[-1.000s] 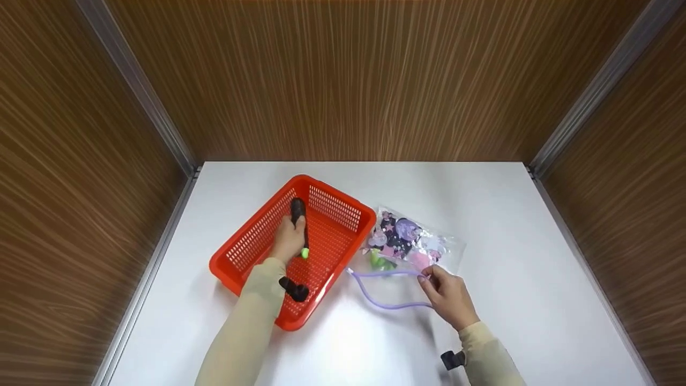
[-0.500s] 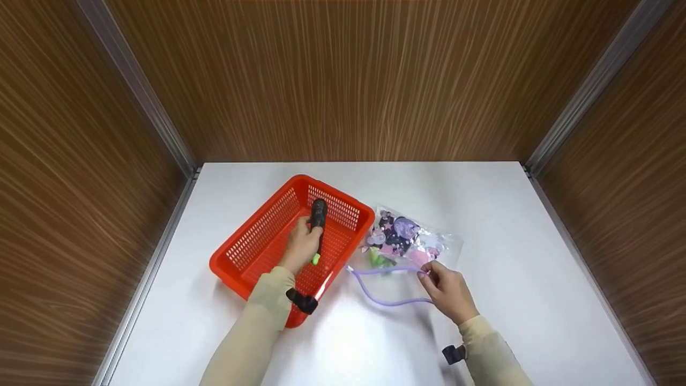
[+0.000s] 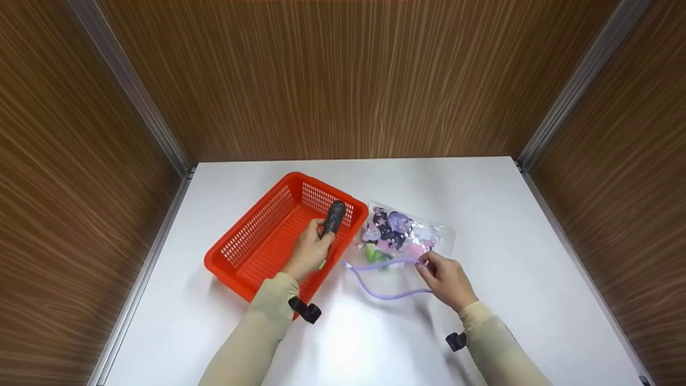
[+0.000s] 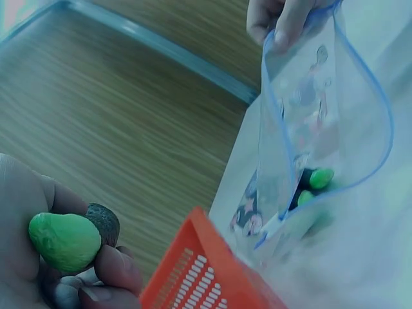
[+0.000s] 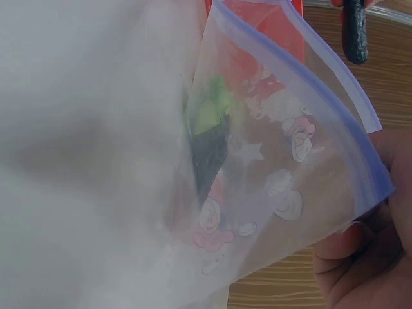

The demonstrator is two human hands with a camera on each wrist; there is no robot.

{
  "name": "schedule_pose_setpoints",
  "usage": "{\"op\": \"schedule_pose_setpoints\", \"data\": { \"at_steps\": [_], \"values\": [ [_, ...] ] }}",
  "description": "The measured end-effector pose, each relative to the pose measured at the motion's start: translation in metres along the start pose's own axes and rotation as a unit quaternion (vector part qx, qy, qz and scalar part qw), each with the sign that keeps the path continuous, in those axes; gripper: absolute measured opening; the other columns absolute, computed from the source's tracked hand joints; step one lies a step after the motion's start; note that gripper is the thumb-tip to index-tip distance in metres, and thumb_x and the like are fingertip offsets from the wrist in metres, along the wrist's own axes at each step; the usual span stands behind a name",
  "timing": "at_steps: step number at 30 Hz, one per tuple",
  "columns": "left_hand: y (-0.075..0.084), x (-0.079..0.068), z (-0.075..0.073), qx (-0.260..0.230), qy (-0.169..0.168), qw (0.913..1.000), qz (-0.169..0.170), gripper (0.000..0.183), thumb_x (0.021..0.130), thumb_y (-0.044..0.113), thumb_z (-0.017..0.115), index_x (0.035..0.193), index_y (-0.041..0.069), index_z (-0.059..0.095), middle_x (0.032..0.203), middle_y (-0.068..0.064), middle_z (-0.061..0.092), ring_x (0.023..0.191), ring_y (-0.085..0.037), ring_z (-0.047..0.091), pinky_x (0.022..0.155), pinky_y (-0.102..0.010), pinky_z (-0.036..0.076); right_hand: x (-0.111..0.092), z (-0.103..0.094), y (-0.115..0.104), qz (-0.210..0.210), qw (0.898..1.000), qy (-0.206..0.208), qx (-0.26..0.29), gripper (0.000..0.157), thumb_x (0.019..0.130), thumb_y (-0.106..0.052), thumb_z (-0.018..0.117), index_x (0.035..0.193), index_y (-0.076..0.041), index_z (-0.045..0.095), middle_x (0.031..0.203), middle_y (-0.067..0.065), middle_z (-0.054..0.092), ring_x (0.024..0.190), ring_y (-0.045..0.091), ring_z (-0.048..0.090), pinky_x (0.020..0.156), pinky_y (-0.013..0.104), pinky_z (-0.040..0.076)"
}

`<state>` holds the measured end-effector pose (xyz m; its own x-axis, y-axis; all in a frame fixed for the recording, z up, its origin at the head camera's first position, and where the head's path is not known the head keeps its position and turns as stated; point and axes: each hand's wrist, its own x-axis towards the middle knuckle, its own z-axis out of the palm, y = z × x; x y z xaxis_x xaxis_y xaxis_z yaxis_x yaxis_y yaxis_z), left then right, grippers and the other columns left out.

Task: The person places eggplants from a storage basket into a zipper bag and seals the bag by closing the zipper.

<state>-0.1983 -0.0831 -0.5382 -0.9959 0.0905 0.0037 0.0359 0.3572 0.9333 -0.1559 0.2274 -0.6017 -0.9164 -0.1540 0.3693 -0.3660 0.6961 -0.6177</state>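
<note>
My left hand grips a long dark toy vegetable over the right side of the red basket. Its bright green end shows between the fingers in the left wrist view. My right hand pinches the purple zip rim of a clear zip bag printed with pink, black and purple figures. The bag's mouth stands wide apart, facing the basket. Several dark pieces with green ends lie inside the bag. In the right wrist view the held vegetable shows beyond the bag's rim.
The red perforated basket stands slanted on the white table, left of the bag. Wood-grain panels with metal corner strips enclose the table at the back and both sides.
My left hand has carried the dark toy vegetable rightward across the basket, towards the bag. The right hand keeps its pinch on the rim, nearly still.
</note>
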Motion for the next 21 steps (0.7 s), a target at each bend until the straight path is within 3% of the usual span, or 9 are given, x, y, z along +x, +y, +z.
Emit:
{"op": "schedule_pose_setpoints", "data": {
  "at_steps": [5,16,21],
  "values": [
    [0.007,-0.010,0.005,-0.006,-0.029,0.9994,0.020,0.034,0.091,0.019,0.050,0.123,0.008,0.046,0.092,-0.008,0.056,0.075,-0.018,0.051,0.064,-0.030,0.043,0.005,-0.001,0.000,-0.007,1.000,-0.011,-0.004,0.007,0.088,-0.026,0.061,0.085,-0.020,0.062,0.058,-0.010,0.045,0.051,0.008,0.041,0.045,0.026,0.033],
    [0.014,-0.028,0.024,0.037,-0.057,0.9946,0.079,0.036,0.087,0.020,0.055,0.122,0.011,0.050,0.082,-0.005,0.058,0.061,-0.014,0.048,0.054,-0.028,0.042,0.008,-0.001,-0.002,0.010,1.000,-0.014,0.011,0.005,0.087,-0.026,0.062,0.084,-0.023,0.061,0.059,-0.009,0.046,0.052,0.009,0.042,0.047,0.027,0.034],
    [0.013,-0.038,0.033,0.050,-0.093,0.9895,0.099,0.043,0.082,0.015,0.055,0.125,0.009,0.049,0.090,-0.004,0.057,0.073,-0.015,0.052,0.063,-0.029,0.045,0.007,-0.001,-0.004,0.023,0.999,-0.018,0.019,0.006,0.088,-0.029,0.061,0.085,-0.023,0.060,0.061,-0.008,0.047,0.054,0.010,0.043,0.047,0.027,0.035]
  ]
}}
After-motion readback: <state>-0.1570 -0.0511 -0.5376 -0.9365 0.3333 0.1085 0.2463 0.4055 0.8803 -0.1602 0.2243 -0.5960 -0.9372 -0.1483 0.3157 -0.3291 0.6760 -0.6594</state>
